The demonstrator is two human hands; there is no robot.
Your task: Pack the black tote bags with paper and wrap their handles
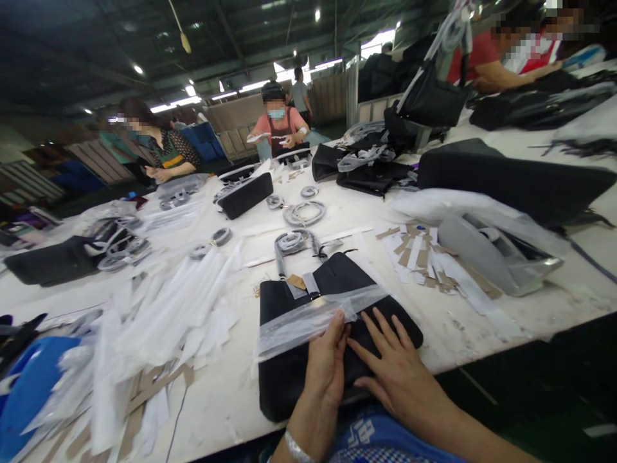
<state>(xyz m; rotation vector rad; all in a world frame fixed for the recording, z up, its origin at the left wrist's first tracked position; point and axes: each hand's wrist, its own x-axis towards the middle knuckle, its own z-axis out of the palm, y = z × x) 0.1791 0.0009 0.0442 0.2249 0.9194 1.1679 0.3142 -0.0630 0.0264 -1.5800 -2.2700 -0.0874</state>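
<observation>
A black handbag (294, 379) lies flat on the table edge before me. Across its front runs a translucent white wrapping strip (289, 325). My left hand (326, 360) is at the strip's lower edge, its thumb on the strip and its fingers curled, pinching the film. Fingers spread, my right hand (393, 363) rests flat on the bag's right half, fingertips close to the strip. Above the strip are a metal clasp (315, 296) and a small brown tag (296, 281). A grey-wrapped handle (280, 254) reaches from the bag's top.
White strips (168, 308) are heaped to the left, beside a blue object (36, 386). Card and paper pieces (424, 254) lie to the right, near a plastic-covered bag (491, 251). Wrapped coiled straps (304, 212) lie beyond. Co-workers sit around the table, one in a mask (284, 125).
</observation>
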